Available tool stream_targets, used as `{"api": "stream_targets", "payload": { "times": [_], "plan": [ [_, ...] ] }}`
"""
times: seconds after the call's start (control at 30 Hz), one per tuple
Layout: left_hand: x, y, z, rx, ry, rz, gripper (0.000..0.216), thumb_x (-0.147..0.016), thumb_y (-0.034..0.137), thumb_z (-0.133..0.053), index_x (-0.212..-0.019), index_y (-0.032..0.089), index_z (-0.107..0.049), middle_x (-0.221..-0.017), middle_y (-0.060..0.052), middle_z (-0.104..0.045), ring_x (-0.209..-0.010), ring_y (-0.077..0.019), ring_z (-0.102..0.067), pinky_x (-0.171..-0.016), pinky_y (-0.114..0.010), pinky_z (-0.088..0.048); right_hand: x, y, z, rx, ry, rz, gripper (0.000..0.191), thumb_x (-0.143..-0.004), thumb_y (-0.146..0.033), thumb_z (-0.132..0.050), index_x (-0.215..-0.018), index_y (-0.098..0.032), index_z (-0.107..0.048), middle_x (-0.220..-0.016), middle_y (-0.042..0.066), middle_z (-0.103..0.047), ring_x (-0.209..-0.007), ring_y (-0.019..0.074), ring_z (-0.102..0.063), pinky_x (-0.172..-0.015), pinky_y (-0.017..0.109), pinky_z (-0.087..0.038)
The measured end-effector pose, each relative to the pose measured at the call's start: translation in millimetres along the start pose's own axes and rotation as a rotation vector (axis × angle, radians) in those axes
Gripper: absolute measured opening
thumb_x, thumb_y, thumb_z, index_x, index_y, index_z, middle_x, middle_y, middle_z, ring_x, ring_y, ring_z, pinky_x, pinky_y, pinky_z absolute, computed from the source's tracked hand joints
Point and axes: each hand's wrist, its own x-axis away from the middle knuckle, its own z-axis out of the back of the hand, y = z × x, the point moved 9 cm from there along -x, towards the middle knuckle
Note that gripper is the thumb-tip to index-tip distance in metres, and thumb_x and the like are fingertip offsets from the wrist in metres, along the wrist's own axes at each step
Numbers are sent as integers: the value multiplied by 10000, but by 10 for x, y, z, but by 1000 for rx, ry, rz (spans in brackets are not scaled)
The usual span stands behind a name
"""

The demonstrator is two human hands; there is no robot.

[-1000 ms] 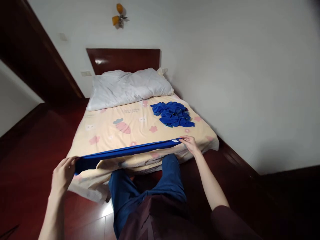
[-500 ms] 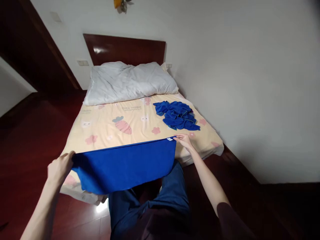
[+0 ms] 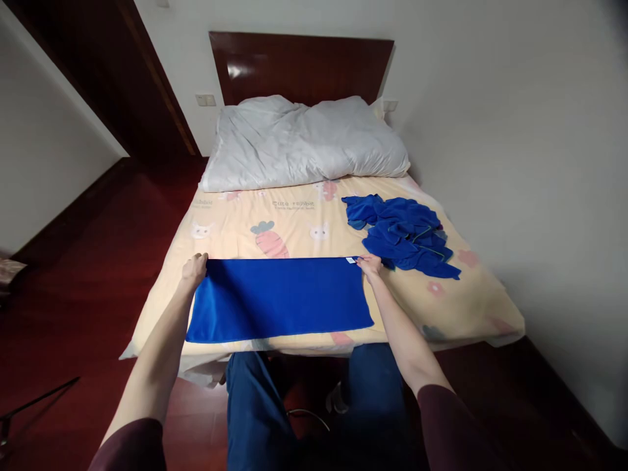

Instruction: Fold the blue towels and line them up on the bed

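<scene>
A blue towel (image 3: 284, 297) is stretched out as a wide rectangle over the near part of the bed. Its far left corner is pinched in my left hand (image 3: 195, 268), and its far right corner, beside a small white label (image 3: 350, 260), in my right hand (image 3: 370, 264). The towel's near edge reaches close to the foot of the mattress. Just beyond my right hand lies a crumpled heap of blue cloths (image 3: 405, 232).
The bed wears a yellow sheet (image 3: 230, 222) with carrot and rabbit prints. A folded pale grey quilt (image 3: 304, 140) lies against the dark wooden headboard (image 3: 304, 65). A white wall (image 3: 520, 163) runs along the right side. A thin dark rod (image 3: 44, 396) is at lower left.
Both hands have moved forward over the bed with the towel, which now lies flatter and straighter on the sheet. My view has shifted left and closer to the bed.
</scene>
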Motion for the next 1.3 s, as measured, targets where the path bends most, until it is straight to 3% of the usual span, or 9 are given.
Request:
{"api": "stream_targets", "payload": {
  "times": [0.17,0.3,0.4,0.53,0.63,0.7,0.93,1.1,1.3],
  "plan": [
    [-288,-69,5,199,156,87,482,-880,82,-424,-1352,72,-520,-1312,-251,-563,-1062,-329,-648,-880,-432,-514,-173,94,-197,80,103,-58,443,-697,-125,-711,-1138,-90,-681,-1115,185,-748,-1103,307,-703,-958,379,-571],
    [-197,275,-339,274,295,58,595,-959,227,-434,-1517,31,-367,-1590,-298,-283,-1388,-404,-446,-1077,-534,-432,166,38,-616,356,14,102,746,-807,-167,-626,-1510,-62,-401,-1553,227,-431,-1433,299,-454,-1179,437,-393],
    [23,863,-757,233,308,-136,571,-1005,312,-372,-1538,109,-399,-1636,-191,-281,-1514,-389,-246,-1184,-608,-285,674,-40,-1195,587,-152,378,622,-943,-225,-461,-1540,-75,-375,-1631,184,-309,-1526,263,-288,-1252,462,-256],
    [266,1559,-1180,211,265,-338,579,-1020,404,-359,-1557,193,-406,-1660,-102,-256,-1545,-353,-171,-1233,-587,-203,1390,-6,-2204,804,-491,631,538,-1027,-317,-358,-1525,-132,-444,-1659,123,-265,-1554,268,-201,-1275,492,-145],
    [252,1772,-1326,218,266,-339,581,-1021,421,-360,-1564,216,-393,-1663,-86,-241,-1549,-342,-165,-1237,-582,-189,1715,55,-2794,901,-628,678,549,-1044,-369,-357,-1553,-170,-404,-1677,92,-208,-1566,280,-145,-1271,523,-103],
    [192,1782,-1377,228,294,-300,579,-1022,419,-359,-1565,221,-388,-1660,-85,-247,-1548,-335,-172,-1237,-584,-181,1776,94,-3004,943,-609,654,564,-1049,-407,-355,-1573,-198,-366,-1685,81,-175,-1569,298,-114,-1260,569,-80],
    [-13,1619,-1447,241,329,-275,619,-996,510,-423,-1566,272,-381,-1671,-47,-225,-1560,-329,-116,-1255,-568,-105,1702,110,-3102,965,-544,751,591,-1041,-514,-347,-1584,-279,-336,-1694,37,-150,-1574,293,-72,-1253,588,-51],
    [-191,1206,-1414,245,309,-75,646,-994,545,-408,-1572,259,-370,-1675,-60,-221,-1558,-348,-111,-1250,-575,-115,1593,104,-3029,961,-533,787,602,-1040,-537,-328,-1579,-269,-346,-1687,38,-191,-1569,249,-129,-1265,532,-78],
    [-270,430,-1427,202,285,111,682,-998,578,-342,-1579,222,-359,-1669,-113,-230,-1551,-363,-131,-1243,-562,-136,982,216,-2433,1011,-396,707,622,-1050,-505,-279,-1581,-188,-346,-1674,76,-226,-1564,215,-159,-1274,475,-76]
  ]
}}
